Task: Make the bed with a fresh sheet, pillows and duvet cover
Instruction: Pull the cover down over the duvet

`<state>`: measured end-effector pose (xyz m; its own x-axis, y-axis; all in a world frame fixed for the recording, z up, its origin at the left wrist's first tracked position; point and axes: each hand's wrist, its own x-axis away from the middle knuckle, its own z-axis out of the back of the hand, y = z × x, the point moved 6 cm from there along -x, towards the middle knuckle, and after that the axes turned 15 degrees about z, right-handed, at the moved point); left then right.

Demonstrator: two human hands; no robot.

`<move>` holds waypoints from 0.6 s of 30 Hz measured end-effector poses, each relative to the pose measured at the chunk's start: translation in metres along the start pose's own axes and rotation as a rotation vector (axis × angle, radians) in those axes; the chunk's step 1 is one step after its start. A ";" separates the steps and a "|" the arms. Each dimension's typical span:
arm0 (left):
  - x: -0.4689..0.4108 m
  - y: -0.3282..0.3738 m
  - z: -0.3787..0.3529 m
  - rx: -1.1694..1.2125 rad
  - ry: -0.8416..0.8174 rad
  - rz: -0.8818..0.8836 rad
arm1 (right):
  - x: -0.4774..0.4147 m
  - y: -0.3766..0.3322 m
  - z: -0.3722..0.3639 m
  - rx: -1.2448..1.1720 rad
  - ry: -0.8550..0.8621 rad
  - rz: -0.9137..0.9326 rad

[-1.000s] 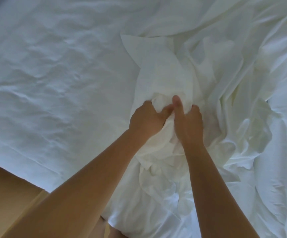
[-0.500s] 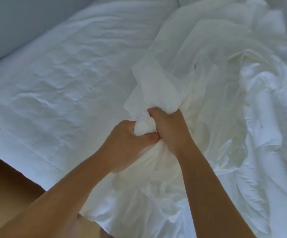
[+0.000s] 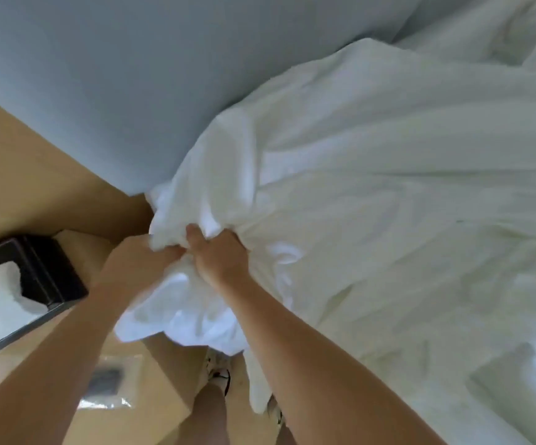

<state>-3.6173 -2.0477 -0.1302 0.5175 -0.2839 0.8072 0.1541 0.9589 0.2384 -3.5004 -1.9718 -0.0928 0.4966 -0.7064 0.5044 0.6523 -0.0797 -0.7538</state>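
A crumpled white duvet cover point(image 3: 388, 175) is stretched from the bed's right side toward me. My left hand point(image 3: 138, 261) and my right hand point(image 3: 218, 255) sit side by side and both grip a bunched edge of it, at the foot edge of the bed. Loose folds of the cover hang down below my wrists. The bed's white fitted sheet point(image 3: 125, 78) lies smooth over the left part of the mattress, looking bluish in shade.
A light wooden floor point(image 3: 22, 175) runs along the bed's foot. A black box point(image 3: 45, 271) holding white fabric stands on the floor at the left. A clear plastic bag point(image 3: 109, 387) lies on the floor by my feet.
Both hands have pulled the bunched cover back off the mattress to the bed's foot edge. The view has tilted down, so the floor and the black box now show.
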 end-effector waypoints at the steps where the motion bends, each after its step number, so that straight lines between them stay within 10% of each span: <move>1: -0.009 0.000 -0.003 -0.105 0.080 -0.024 | -0.010 0.020 -0.011 0.011 -0.029 -0.041; 5: -0.027 0.018 -0.031 -0.346 0.192 0.071 | -0.015 0.048 -0.005 0.192 -0.017 0.209; 8: -0.025 0.029 -0.043 -0.367 0.181 0.065 | 0.009 0.043 0.041 0.795 0.253 0.565; 13: -0.026 0.030 -0.035 -0.186 0.034 0.047 | 0.012 0.100 0.099 1.153 -0.082 0.157; 18: -0.022 0.031 -0.036 -0.161 0.052 0.030 | 0.019 0.066 0.101 1.086 0.117 0.548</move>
<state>-3.5933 -2.0122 -0.1599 0.5661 -0.2590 0.7826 0.2691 0.9554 0.1215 -3.3900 -1.9192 -0.0906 0.8378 -0.5256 0.1475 0.5401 0.8375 -0.0833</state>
